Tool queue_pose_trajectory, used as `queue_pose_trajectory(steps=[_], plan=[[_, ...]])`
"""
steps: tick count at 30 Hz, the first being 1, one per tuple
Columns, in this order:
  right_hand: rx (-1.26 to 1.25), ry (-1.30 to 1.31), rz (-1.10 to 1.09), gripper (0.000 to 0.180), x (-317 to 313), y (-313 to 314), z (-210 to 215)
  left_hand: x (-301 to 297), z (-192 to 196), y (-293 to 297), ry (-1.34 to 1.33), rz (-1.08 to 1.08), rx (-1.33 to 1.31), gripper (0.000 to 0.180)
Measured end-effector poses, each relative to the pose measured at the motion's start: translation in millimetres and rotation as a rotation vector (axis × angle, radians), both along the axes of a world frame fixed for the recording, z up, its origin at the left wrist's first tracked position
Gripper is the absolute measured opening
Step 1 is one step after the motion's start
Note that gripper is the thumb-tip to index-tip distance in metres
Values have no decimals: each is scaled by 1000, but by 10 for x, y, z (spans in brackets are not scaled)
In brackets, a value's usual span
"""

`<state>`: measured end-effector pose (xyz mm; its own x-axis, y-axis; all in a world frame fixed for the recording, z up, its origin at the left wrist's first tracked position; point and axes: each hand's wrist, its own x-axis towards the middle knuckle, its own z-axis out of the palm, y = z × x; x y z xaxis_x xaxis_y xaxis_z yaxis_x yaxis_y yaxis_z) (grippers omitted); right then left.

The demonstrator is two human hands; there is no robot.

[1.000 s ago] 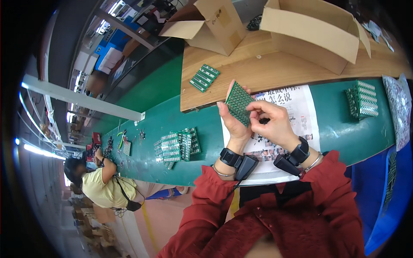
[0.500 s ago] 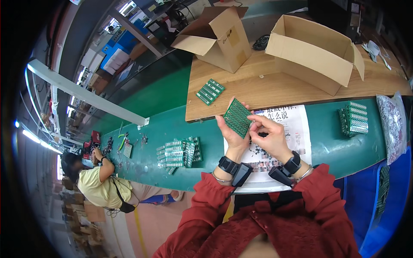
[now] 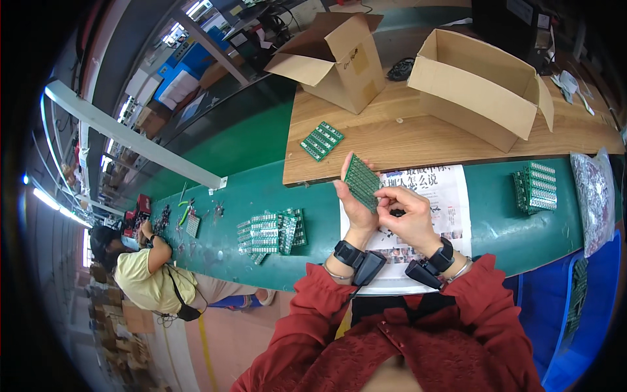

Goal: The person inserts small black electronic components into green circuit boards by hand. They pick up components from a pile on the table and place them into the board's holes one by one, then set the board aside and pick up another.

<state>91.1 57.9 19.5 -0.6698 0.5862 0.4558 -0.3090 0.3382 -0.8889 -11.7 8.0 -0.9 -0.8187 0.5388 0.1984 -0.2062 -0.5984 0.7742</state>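
Circuit board (image 3: 361, 183): tilted above the newspaper (image 3: 450, 196), gripped between thumb and fingers of the left hand (image 3: 358, 209). Meets, at its lower right edge, the curled, pinched-together fingers of the right hand (image 3: 413, 215); cannot tell what lies between them. Farther out, piled boards (image 3: 264, 232) left of the newspaper, stacked boards (image 3: 541, 186) by the table's (image 3: 493, 228) far edge, plastic bag (image 3: 593, 202) at the right edge.

The held circuit board (image 3: 361, 184) was green, dotted with rows of paler specks, while the overlapping boards (image 3: 264, 233) were green striped with white. The worktop (image 3: 496, 232) was deep green, the wooden surface (image 3: 392, 134) brown with streaky grain, and the sleeves (image 3: 320, 295) dark red.
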Motion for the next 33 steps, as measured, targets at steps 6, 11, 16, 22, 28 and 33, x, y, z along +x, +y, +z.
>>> queue_pose_trajectory(steps=[6,11,16,22,28,33], plan=[[-70,14,71,36,-13,10,25,52,41,-10,-4,-49,-28,89],[-83,-14,32,39,-35,-4,12,11,-38,-4,180,-46,-70,90],[-44,25,1,38,-33,44,-70,-18,-48,-16,120,-52,-76,92],[-175,35,61,41,-35,32,42,42,-44,7,162,-67,-108,93],[10,-3,-4,43,-5,53,52,11,-105,15,207,-74,-147,94],[-153,0,55,38,-15,65,43,-11,-132,11,257,-90,-143,92]])
